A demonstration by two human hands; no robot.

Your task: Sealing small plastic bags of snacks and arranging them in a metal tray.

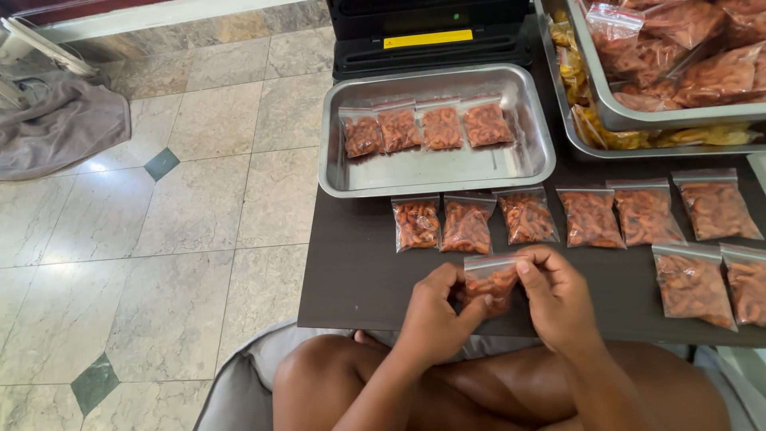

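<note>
Both hands hold one small clear zip bag of orange snack pieces (491, 281) over the near edge of a dark low table (359, 271). My left hand (435, 315) grips the bag's lower left side. My right hand (553, 295) pinches its top strip on the right. Just beyond the bag, a row of several filled bags (527, 217) lies flat on the table. A steel tray (447, 172) behind that row holds several more filled bags (423, 128) lined along its far side.
Two stacked steel trays (638, 120) at the back right hold larger bags of orange and yellow snacks. A black sealing machine (427, 36) stands behind the tray. More filled bags (694, 283) lie at the right. Tiled floor and grey cloth (60, 124) are to the left.
</note>
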